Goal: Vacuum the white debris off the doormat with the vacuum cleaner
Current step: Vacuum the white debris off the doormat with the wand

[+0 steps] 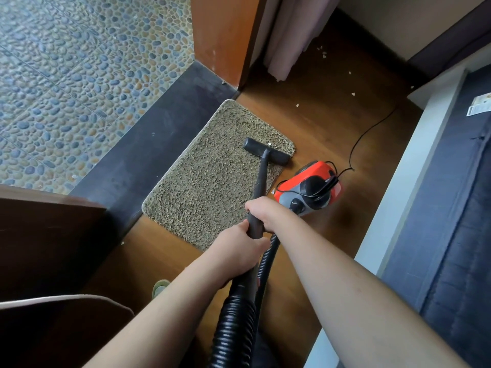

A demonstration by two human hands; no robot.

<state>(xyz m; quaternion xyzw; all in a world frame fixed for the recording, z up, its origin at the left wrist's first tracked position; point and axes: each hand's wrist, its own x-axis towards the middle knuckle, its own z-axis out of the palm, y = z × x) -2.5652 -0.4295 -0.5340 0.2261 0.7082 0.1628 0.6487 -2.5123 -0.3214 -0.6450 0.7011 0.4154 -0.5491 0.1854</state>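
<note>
Head view: the doormat [212, 181] lies on the wood floor [332, 123], its long axis running diagonally from near left to far right, along the dark threshold [148, 144]. The nozzle [267, 151] sits at the mat's far right corner, crosswise to the wand [261, 181], and one white speck [269, 145] shows right at its far edge. The rest of the mat looks clean from here, so this is probably a late pass.

The wand runs almost straight away from the hands, so the mat lies ahead and slightly left of them. The right hand [265, 212] wraps the wand higher up and is nearer the nozzle; the left hand [239, 251] grips just behind it, where the ribbed hose [233, 320] joins. Both are closed firmly around the tube. A short push forward along the wand should take that speck.

The red vacuum [310, 185] sits just off the mat's right edge, its cord [372, 128] trailing away. More white bits [297, 105] lie on the bare floor beyond, well apart from the mat.
</note>
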